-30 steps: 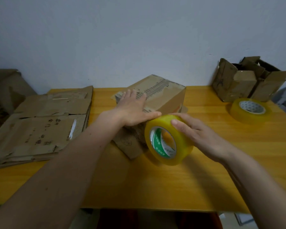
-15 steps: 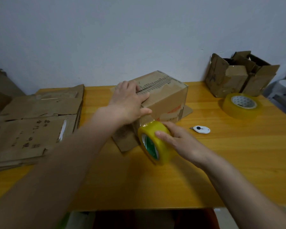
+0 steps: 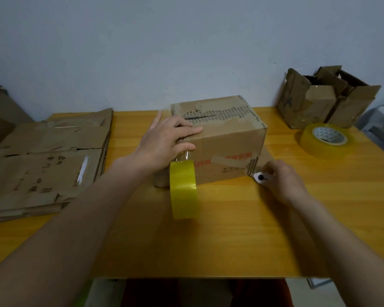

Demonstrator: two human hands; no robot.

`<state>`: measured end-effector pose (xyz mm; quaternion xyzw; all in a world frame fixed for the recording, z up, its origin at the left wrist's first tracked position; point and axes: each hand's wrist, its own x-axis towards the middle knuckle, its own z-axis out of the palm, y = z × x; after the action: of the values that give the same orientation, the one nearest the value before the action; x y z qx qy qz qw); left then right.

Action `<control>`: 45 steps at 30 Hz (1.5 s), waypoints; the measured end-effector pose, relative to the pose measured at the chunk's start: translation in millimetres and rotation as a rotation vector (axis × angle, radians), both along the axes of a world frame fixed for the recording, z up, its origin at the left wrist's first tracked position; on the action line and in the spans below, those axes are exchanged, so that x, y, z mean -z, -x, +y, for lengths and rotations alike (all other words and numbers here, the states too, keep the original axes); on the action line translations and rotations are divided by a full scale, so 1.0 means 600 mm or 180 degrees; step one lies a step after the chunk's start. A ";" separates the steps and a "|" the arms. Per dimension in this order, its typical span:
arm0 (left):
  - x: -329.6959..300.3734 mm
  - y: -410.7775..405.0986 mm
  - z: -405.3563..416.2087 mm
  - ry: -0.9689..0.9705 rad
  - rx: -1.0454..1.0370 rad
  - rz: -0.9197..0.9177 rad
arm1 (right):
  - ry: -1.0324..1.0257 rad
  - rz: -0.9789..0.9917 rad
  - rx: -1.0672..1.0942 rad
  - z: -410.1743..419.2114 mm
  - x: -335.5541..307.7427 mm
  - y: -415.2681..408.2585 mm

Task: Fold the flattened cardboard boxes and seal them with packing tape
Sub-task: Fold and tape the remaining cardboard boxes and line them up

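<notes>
A folded cardboard box [image 3: 226,138] stands in the middle of the wooden table [image 3: 208,240]. My left hand [image 3: 166,140] presses flat on the box's near left top edge, thumb down its front face. A yellow tape roll [image 3: 183,189] stands on edge in front of the box, with a clear strip running up to the box under my left thumb. My right hand [image 3: 282,178] is at the box's near right corner, fingers curled on a small white cutter [image 3: 260,177] lying on the table.
A stack of flattened cardboard boxes [image 3: 42,160] lies at the left. A second tape roll [image 3: 326,139] lies flat at the right, in front of an open, torn box [image 3: 326,100] by the wall.
My right hand let go of the tape roll and moved right to the white cutter. The roll now stands alone on the table. My left hand stayed on the box.
</notes>
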<state>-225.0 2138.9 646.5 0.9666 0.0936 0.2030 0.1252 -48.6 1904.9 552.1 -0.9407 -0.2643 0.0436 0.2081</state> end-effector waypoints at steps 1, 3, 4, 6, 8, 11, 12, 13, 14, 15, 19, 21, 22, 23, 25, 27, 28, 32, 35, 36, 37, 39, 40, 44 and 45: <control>0.000 -0.002 0.002 0.0068 0.0022 0.0006 | -0.0192 0.0269 -0.0065 -0.004 -0.008 0.003; 0.000 -0.006 0.005 0.0192 0.0041 -0.0015 | -0.0347 0.0835 -0.0418 -0.014 -0.028 0.016; 0.000 -0.006 0.005 0.0226 0.0046 -0.0035 | -0.0357 0.1087 -0.0623 -0.019 -0.043 0.027; 0.004 -0.003 0.007 0.0260 0.0030 -0.0124 | -0.0535 0.1299 -0.1096 -0.019 -0.079 0.051; 0.008 -0.002 0.005 0.0429 -0.0037 -0.0258 | -0.1137 0.1112 -0.1532 0.000 -0.120 0.082; 0.009 -0.001 -0.003 0.0910 -0.0145 -0.0480 | -0.1887 0.0405 -0.1912 0.058 -0.164 0.128; 0.010 0.000 -0.008 0.1082 -0.0144 -0.0570 | -0.1890 0.0210 -0.2028 0.081 -0.170 0.140; 0.014 0.003 -0.010 0.1280 -0.0145 -0.0678 | -0.1815 0.0127 -0.2124 0.100 -0.172 0.148; 0.018 0.009 -0.012 0.1484 -0.0167 -0.0791 | -0.1723 0.0121 -0.2176 0.116 -0.171 0.152; 0.024 0.018 -0.016 0.1667 -0.0254 -0.0921 | -0.1639 0.0111 -0.2177 0.127 -0.166 0.152; 0.054 0.062 -0.046 0.3190 -0.1276 -0.1284 | -0.1632 -0.0039 -0.2131 0.142 -0.152 0.138; 0.073 0.069 -0.062 0.4162 -0.1356 -0.0939 | -0.1687 -0.0001 -0.2097 0.146 -0.150 0.137; 0.082 0.069 -0.066 0.4345 -0.1287 -0.0785 | -0.1687 0.0012 -0.2062 0.148 -0.150 0.138; 0.087 0.067 -0.068 0.4400 -0.1199 -0.0694 | -0.1677 0.0004 -0.2036 0.150 -0.151 0.139; 0.082 0.062 -0.072 0.4361 -0.1067 -0.0599 | -0.1640 -0.0037 -0.2025 0.151 -0.153 0.142; 0.076 0.060 -0.075 0.4330 -0.0976 -0.0598 | -0.1610 -0.0095 -0.2035 0.150 -0.155 0.146; 0.073 0.061 -0.077 0.4271 -0.0927 -0.0612 | -0.1591 -0.0135 -0.2040 0.150 -0.154 0.147; 0.071 0.069 -0.076 0.4042 -0.0690 -0.0449 | -0.1512 -0.0331 -0.2076 0.150 -0.152 0.153; 0.064 0.071 -0.066 0.3757 -0.0637 -0.0197 | -0.1502 -0.0378 -0.2070 0.152 -0.152 0.156; 0.061 0.073 -0.064 0.3712 -0.0655 -0.0113 | -0.1497 -0.0373 -0.2079 0.152 -0.152 0.158; 0.060 0.075 -0.060 0.3659 -0.0673 -0.0047 | -0.1488 -0.0396 -0.2093 0.151 -0.151 0.160; 0.062 0.081 -0.054 0.3613 -0.0710 0.0024 | -0.1469 -0.0488 -0.2099 0.151 -0.149 0.164; 0.063 0.083 -0.054 0.3684 -0.0739 0.0030 | -0.1451 -0.0520 -0.2083 0.152 -0.148 0.164; 0.078 0.073 -0.061 0.3982 -0.1051 -0.0513 | -0.1474 -0.0507 -0.2021 0.160 -0.146 0.162; 0.080 0.067 -0.066 0.4102 -0.1068 -0.0727 | -0.1469 -0.0477 -0.1997 0.160 -0.148 0.161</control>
<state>-265.3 2099.1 598.6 0.6436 0.3311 0.2242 0.6526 -145.0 2001.2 640.7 -0.7433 -0.5562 -0.0243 0.3708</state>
